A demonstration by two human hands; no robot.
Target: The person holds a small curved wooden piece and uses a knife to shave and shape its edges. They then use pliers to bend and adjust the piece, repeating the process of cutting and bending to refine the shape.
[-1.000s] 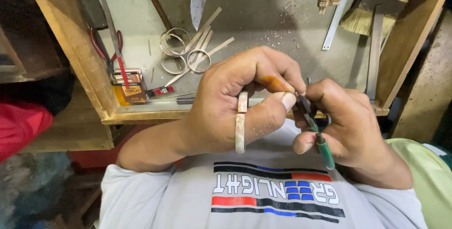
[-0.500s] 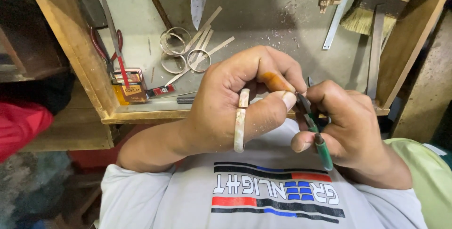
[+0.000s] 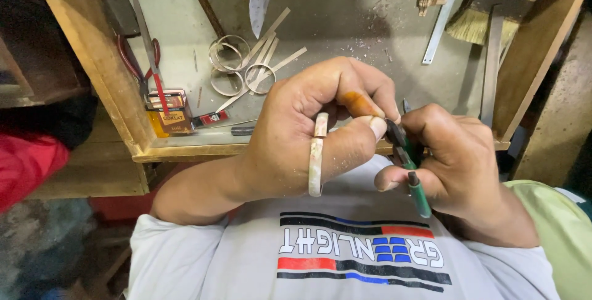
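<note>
A pale ring-shaped band (image 3: 316,163) is pinched in the left hand (image 3: 308,133), held above the lap before the desk (image 3: 345,22). Green-handled pliers (image 3: 412,173) are gripped by the right hand (image 3: 459,164). A small orange-yellow box (image 3: 169,115) with a dark label lies at the desk's left edge

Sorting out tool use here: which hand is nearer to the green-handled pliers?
Right. The right hand holds the green-handled pliers; the left hand, beside them, pinches a pale ring at the pliers' tip.
</note>
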